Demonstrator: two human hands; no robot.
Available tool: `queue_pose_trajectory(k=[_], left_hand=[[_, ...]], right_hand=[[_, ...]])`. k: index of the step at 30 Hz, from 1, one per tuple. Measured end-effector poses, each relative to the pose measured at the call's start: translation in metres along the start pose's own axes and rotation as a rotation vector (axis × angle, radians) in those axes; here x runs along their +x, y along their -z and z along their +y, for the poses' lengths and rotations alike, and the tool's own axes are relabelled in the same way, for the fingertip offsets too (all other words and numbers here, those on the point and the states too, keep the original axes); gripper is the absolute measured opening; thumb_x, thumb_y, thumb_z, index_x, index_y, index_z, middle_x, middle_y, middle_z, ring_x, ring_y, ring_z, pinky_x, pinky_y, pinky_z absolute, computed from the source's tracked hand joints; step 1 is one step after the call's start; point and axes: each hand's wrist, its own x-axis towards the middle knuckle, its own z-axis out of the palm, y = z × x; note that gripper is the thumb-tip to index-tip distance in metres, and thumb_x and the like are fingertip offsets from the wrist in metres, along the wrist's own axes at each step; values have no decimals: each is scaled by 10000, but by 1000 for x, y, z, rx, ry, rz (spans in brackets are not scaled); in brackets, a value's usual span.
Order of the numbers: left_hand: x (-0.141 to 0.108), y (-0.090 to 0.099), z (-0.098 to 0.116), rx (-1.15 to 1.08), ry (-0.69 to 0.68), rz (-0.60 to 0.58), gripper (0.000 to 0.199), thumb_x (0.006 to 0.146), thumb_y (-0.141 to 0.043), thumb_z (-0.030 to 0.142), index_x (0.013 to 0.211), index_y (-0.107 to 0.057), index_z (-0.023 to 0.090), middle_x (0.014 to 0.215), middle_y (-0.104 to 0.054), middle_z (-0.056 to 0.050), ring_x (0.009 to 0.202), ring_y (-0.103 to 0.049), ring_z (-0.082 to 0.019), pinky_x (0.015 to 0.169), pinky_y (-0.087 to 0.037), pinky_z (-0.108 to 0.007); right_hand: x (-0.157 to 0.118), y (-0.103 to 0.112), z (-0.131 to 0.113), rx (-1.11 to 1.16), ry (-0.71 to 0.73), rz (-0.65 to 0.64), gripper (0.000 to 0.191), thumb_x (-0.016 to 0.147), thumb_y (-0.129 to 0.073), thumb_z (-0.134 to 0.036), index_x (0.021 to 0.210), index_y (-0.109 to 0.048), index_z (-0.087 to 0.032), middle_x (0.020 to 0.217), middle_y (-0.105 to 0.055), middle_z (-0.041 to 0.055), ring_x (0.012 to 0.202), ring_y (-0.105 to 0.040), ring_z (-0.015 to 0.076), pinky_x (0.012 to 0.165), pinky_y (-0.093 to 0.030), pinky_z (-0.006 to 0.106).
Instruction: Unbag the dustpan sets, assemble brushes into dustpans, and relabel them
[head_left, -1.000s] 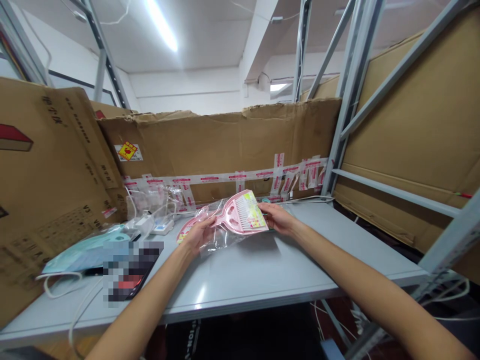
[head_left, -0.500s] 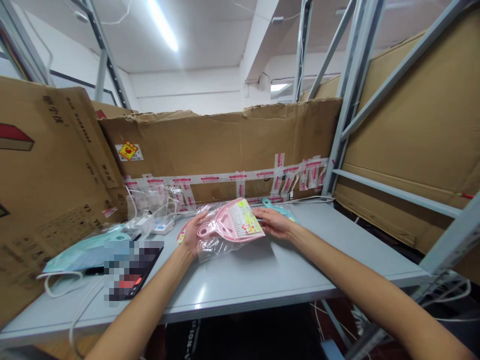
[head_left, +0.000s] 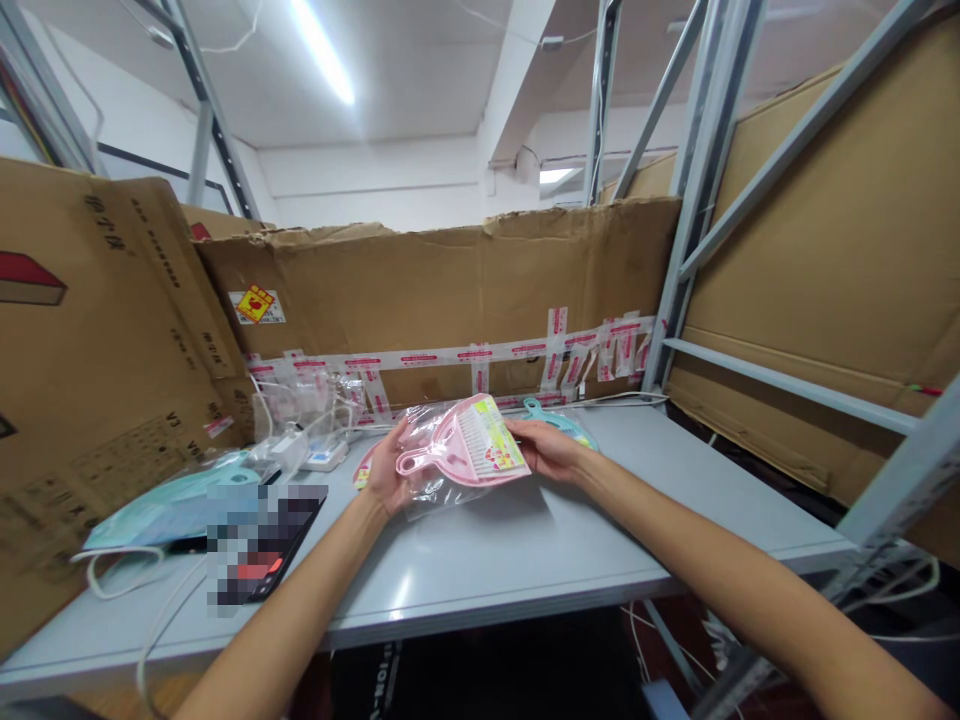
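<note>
Near the bench's back edge (head_left: 622, 407), the left hand (head_left: 384, 472) grips a bagged pink dustpan (head_left: 469, 445) by its handle, the open right hand (head_left: 547, 448) steadying its wide end.

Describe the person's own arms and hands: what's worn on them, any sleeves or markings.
Both arms are bare. The left forearm and right forearm are slim and taper to the wrists, with no sleeves, watch, bracelet or visible markings. The left hand and right hand wear no gloves. Any rings or nail details are too small to tell.
</note>
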Motion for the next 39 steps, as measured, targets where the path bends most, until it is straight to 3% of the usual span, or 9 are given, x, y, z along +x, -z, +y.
queue_pose_trajectory(k=[4,9,13,17,23,28,33,39], left_hand=[[1,-3,0,4,27,-44,573,1109,-609,483,1534,-622,98,1347,-794,-236,1209,-799,-382,1035,-673,-541],[5,2,-8,48,-5,-1,420,1079,-648,202,1494,-622,135,1088,-840,-139,1000,-836,-276,1057,-685,-494],[4,3,-10,99,-48,-41,617,1000,-661,17,1586,-569,184,1311,-805,-133,1115,-815,-223,1120,-659,-429],[0,2,-9,112,-66,-82,822,991,-688,12,1731,-427,254,1337,-795,-111,1152,-805,-223,1195,-610,-465],[-2,3,-5,91,-82,-38,944,987,-699,9,1799,-299,278,1247,-810,-105,1136,-809,-220,1216,-589,-489],[-1,5,-4,79,-116,-17,897,1008,-668,8,1788,-341,308,1216,-804,-74,1001,-810,-168,1148,-634,-423],[2,8,-5,97,-105,-3,901,1024,-656,18,1804,-288,282,1051,-794,-44,946,-801,-166,1108,-653,-407],[0,5,-5,135,-105,26,953,999,-700,36,1814,-246,230,1317,-794,-163,1125,-815,-240,1120,-646,-476]], right_hand=[[7,13,1,-29,29,98,144,1037,-725,-161,1138,-822,-127,1108,-876,148,962,-850,222,930,-709,355],[13,23,0,-26,49,221,124,1021,-756,-147,1115,-825,-107,1062,-878,154,903,-850,223,868,-721,350],[11,24,-8,-32,44,244,201,1088,-710,-291,1092,-824,-125,1058,-873,150,824,-831,210,751,-722,325],[6,23,-16,-106,52,249,216,1075,-736,-356,1128,-839,-173,1080,-870,116,720,-774,165,615,-678,259],[1,25,-20,-206,117,232,169,1002,-812,-291,1148,-860,-220,1207,-855,91,765,-773,146,591,-640,209],[3,28,-17,-215,116,239,358,904,-878,-183,1253,-803,-212,1000,-872,80,763,-796,177,640,-662,255],[8,29,-15,-276,173,295,426,821,-926,-180,1197,-725,-186,839,-848,54,656,-752,164,627,-630,263],[8,32,-20,-429,314,384,397,819,-836,-235,1162,-637,-221,839,-832,9,592,-670,135,491,-459,203]])
